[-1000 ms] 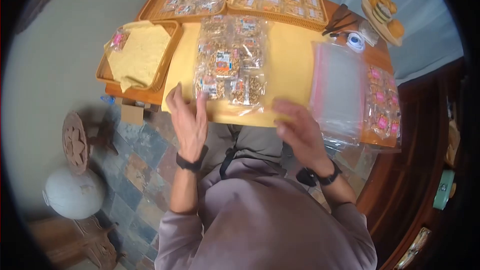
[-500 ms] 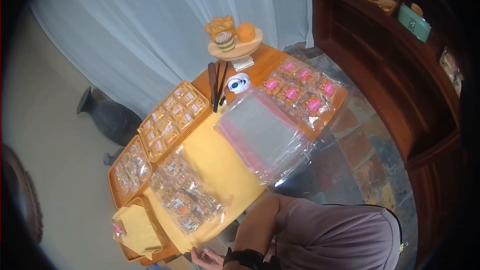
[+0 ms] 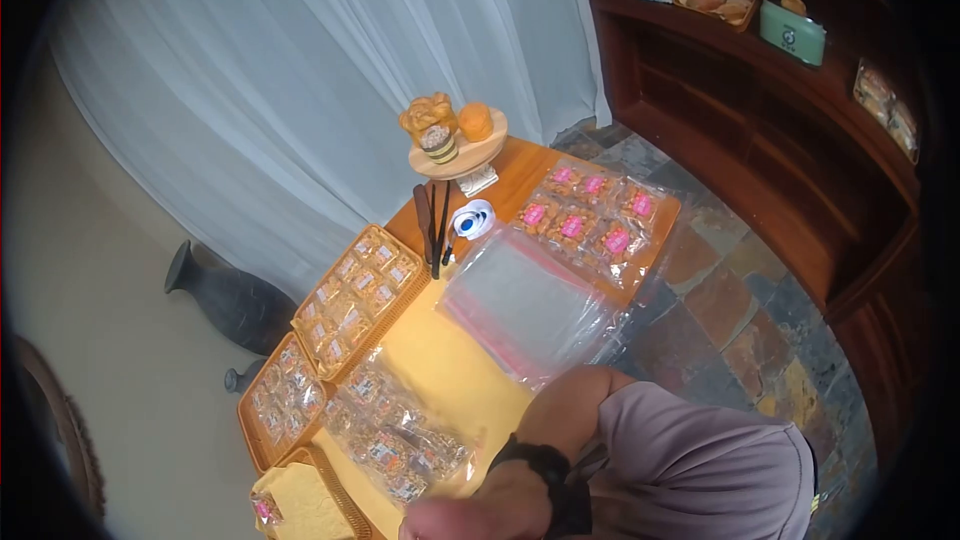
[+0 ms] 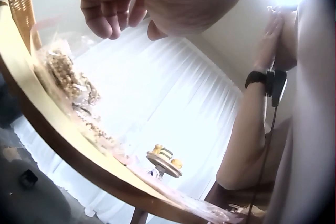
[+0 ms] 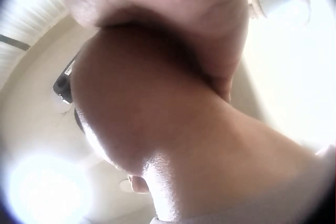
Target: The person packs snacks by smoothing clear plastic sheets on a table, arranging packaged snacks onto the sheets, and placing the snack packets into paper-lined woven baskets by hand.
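Note:
On the yellow sheet (image 3: 450, 345) lies a large clear bag (image 3: 400, 430) filled with several small labelled packets of a nutty, grainy snack. My left hand (image 4: 157, 3) hovers by the table edge near this bag, its fingers loosely bent and holding nothing; the head view does not include it. Bent at the elbow, my right arm brings the right hand (image 3: 450, 518) up close to the head camera. In the left wrist view that hand reaches the person's face with fingers fairly straight. The right wrist view has its palm right against the chin, fingers hidden.
Two wicker trays (image 3: 338, 372) of packets stand along the back, and a cloth-lined tray (image 3: 300, 500) at the near left. Clear empty bags (image 3: 535, 305) lie beside packets with pink labels (image 3: 600, 215). Behind are dark tongs (image 3: 440, 225), a tape roll (image 3: 472, 220) and a bread stand (image 3: 460, 145).
Both hands have left the packet bag. The head view has swung right and tilted, my right hand has risen to the face, and the left hand has dropped out of the head view.

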Demonstrator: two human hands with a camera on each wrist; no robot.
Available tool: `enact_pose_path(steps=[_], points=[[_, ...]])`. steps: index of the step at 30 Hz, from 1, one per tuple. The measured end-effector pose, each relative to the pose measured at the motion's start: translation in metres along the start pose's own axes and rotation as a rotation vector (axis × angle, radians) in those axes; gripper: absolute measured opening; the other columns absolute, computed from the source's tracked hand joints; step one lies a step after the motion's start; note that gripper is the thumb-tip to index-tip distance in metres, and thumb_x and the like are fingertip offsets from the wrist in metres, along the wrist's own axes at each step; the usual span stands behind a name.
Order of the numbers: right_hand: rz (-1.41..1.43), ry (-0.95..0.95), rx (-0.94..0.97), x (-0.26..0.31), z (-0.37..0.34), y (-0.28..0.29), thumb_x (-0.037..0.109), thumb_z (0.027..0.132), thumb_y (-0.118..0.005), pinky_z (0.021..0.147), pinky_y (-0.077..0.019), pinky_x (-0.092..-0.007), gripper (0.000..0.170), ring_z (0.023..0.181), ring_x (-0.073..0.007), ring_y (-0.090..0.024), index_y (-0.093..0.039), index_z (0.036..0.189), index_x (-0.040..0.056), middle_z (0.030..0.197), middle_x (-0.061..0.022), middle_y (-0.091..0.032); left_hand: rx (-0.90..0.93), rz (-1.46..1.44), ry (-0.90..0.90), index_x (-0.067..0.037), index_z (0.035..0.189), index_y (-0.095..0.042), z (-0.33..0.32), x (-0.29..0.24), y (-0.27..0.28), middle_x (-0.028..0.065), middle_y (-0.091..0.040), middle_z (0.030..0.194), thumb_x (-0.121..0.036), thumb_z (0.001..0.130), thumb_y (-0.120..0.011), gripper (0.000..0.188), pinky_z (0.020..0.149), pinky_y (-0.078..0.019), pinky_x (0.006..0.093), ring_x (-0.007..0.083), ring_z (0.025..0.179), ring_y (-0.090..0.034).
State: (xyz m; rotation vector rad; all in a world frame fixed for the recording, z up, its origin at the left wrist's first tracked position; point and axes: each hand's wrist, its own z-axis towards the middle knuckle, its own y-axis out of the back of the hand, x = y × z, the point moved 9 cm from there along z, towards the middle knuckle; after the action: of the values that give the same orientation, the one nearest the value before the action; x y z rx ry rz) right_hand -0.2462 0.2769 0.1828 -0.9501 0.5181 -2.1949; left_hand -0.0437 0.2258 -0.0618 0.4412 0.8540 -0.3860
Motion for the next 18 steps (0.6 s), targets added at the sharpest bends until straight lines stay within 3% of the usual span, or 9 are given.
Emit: enact_pose_path(steps=[3, 12, 14, 15, 17, 18], points=[[0.042, -0.002, 0.008, 0.026, -0.003, -0.009, 0.046, 0.097, -0.071, 0.113, -0.0452, -0.0448, 0.083, 0.13, -0.0387, -0.059, -0.04, 0.15, -0.0102, 0.145, -0.0293, -0.056, -0.012, 0.003, -0.022, 0.002, 0.14, -0.052, 0.006, -0.001, -0.001, 0.0219, -0.055, 0.132, -0.02, 0.099, -0.065, 0.048, 0.097, -0.047, 0.0477, 0.0342, 0.115, -0.056], [0.467, -0.1, 0.201, 0.046, 0.002, -0.003, 0.051, 0.103, -0.059, 0.116, -0.0424, -0.0415, 0.082, 0.135, -0.0341, -0.056, -0.037, 0.153, -0.0104, 0.148, -0.0281, -0.054, 0.007, -0.003, -0.103, 0.002, 0.138, -0.053, 0.026, -0.01, -0.011, 0.0218, -0.056, 0.131, -0.019, 0.098, -0.065, 0.046, 0.097, -0.0474, 0.0481, 0.0346, 0.115, -0.057], [0.506, -0.192, 0.229, 0.03, 0.002, 0.001, 0.056, 0.106, -0.048, 0.113, -0.0451, -0.0418, 0.081, 0.132, -0.0315, -0.059, -0.04, 0.15, -0.0114, 0.143, -0.0262, -0.059, 0.03, -0.021, -0.119, 0.002, 0.137, -0.053, 0.027, -0.015, -0.022, 0.0218, -0.056, 0.131, -0.019, 0.098, -0.065, 0.046, 0.097, -0.0475, 0.0481, 0.0347, 0.115, -0.057], [0.497, -0.184, 0.223, 0.03, 0.005, 0.003, 0.056, 0.106, -0.048, 0.113, -0.0451, -0.0418, 0.081, 0.132, -0.0315, -0.059, -0.04, 0.15, -0.0114, 0.143, -0.0262, -0.059, 0.041, -0.028, -0.127, 0.002, 0.137, -0.053, 0.027, -0.016, -0.026, 0.0218, -0.056, 0.131, -0.019, 0.098, -0.065, 0.046, 0.097, -0.0476, 0.0482, 0.0348, 0.115, -0.057], [0.068, -0.243, 0.159, 0.018, 0.009, 0.013, 0.047, 0.107, -0.054, 0.106, -0.0504, -0.0398, 0.071, 0.128, -0.0296, -0.061, -0.047, 0.146, -0.0113, 0.137, -0.0271, -0.063, 0.055, -0.025, -0.14, 0.002, 0.137, -0.054, 0.028, -0.019, -0.028, 0.0217, -0.056, 0.131, -0.019, 0.098, -0.065, 0.045, 0.097, -0.0476, 0.0483, 0.0349, 0.115, -0.057], [0.07, -0.239, 0.16, 0.015, 0.009, 0.013, 0.047, 0.107, -0.054, 0.106, -0.0504, -0.0398, 0.071, 0.128, -0.0296, -0.061, -0.047, 0.146, -0.0113, 0.137, -0.0271, -0.063, 0.059, -0.019, -0.148, 0.002, 0.136, -0.054, 0.029, -0.019, -0.027, 0.0217, -0.056, 0.131, -0.019, 0.098, -0.065, 0.045, 0.097, -0.0477, 0.0483, 0.0349, 0.115, -0.057]])
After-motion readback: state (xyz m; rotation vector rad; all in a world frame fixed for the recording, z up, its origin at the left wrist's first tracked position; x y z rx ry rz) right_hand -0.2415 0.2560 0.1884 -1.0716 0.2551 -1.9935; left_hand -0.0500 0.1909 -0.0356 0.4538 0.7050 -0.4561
